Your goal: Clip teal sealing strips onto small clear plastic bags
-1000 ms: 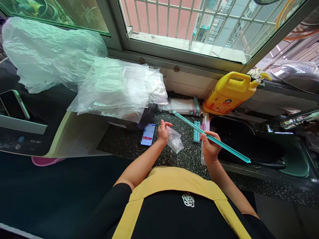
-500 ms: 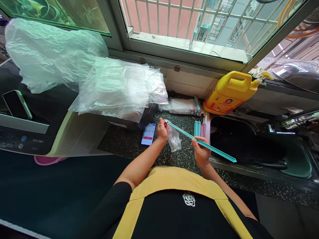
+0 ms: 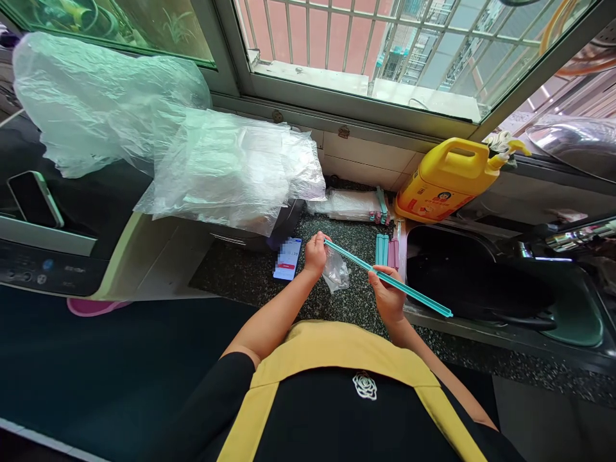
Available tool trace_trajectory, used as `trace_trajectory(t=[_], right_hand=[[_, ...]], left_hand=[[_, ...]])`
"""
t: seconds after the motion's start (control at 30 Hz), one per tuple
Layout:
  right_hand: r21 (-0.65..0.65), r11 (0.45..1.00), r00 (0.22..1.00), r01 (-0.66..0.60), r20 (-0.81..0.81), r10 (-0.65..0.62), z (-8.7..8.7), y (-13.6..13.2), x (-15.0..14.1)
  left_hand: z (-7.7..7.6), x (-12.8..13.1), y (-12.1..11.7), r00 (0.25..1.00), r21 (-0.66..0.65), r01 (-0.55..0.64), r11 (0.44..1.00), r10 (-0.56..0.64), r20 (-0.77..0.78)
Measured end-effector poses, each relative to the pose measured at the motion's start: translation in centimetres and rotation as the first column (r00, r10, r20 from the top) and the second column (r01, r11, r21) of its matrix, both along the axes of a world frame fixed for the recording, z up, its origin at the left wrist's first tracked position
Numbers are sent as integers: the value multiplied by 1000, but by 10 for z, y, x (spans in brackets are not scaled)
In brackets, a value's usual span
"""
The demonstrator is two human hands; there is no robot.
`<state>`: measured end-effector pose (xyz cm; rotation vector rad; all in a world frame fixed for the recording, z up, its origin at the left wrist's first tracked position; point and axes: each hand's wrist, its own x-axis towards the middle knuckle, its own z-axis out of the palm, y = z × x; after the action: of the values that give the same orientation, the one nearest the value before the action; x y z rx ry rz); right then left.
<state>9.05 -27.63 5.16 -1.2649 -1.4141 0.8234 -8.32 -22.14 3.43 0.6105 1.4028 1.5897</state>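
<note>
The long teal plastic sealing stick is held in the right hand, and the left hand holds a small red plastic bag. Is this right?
Not quite: in the head view the small plastic bag in the left hand is clear, not red. The right hand does hold the long teal plastic sealing stick.

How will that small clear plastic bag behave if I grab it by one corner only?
Probably floppy: the small clear bag hangs crumpled below the left hand. It looks very light and thin, so it may sway or slip. The teal sealing stick in the right hand looks rigid, staying straight though held near its middle.

Teal sealing stick, yellow jug, speckled dark counter
</note>
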Motion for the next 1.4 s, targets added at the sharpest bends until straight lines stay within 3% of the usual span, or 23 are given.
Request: trace_trajectory(t=[0.17,0.37,0.7,1.13,1.4], right_hand=[[174,979,986,-108,143,84,10,4,8],[267,951,968,-154,232,92,28,4,21],[457,889,999,-23,-30,41,27,5,18],[491,862,985,-126,162,51,29,4,15],[419,893,971,-166,228,73,34,3,12]], left_hand=[[-7,0,1,999,-38,-41,998,42,28],[-8,-1,2,997,-38,-60,997,62,54],[-5,5,0,998,-27,-32,999,33,62],[2,7,-5,1000,27,17,999,-17,9],[6,7,-7,999,30,34,999,-35,25]])
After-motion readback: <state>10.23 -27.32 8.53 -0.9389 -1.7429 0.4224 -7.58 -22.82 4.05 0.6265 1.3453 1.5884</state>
